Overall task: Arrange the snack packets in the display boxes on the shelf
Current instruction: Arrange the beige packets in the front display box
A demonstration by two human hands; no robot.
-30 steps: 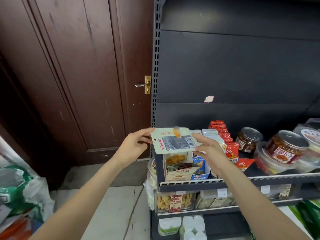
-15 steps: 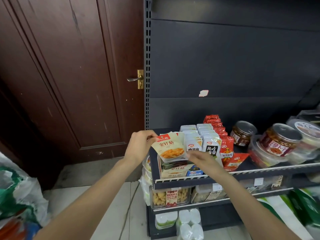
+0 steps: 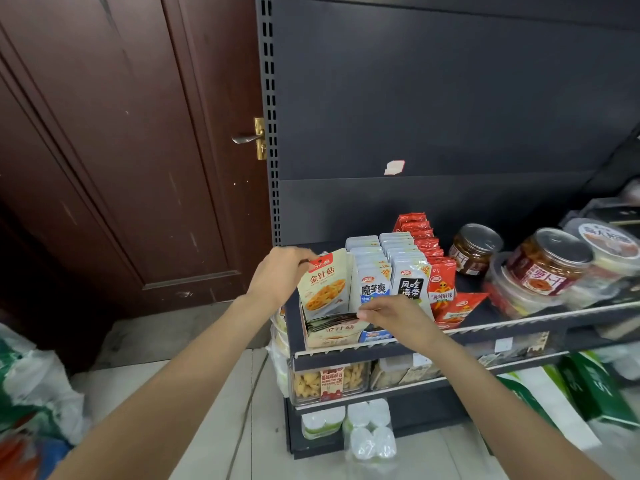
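Note:
A cream snack packet [image 3: 325, 284] with an orange picture stands upright in the leftmost display box [image 3: 332, 336] on the dark shelf [image 3: 519, 322]. My left hand [image 3: 278, 273] pinches the packet's top left corner. My right hand [image 3: 393, 315] is at the box's front rim, its fingertips on the dark edges of the packets lying there. Beside this box stand rows of white and blue packets [image 3: 372, 275], white and black packets [image 3: 410, 275] and red packets [image 3: 440, 271].
Glass jars [image 3: 474, 247] and round tubs [image 3: 550, 268] fill the shelf's right side. Lower shelves hold clear snack tubs [image 3: 329, 379] and small white bottles [image 3: 367, 431]. A brown door [image 3: 121, 150] stands at left, bags [image 3: 31, 403] lie on the floor.
The packet, held flat and back side up above the box a second ago, has been turned upright and lowered into the box. My right hand dropped from the packet to the box front.

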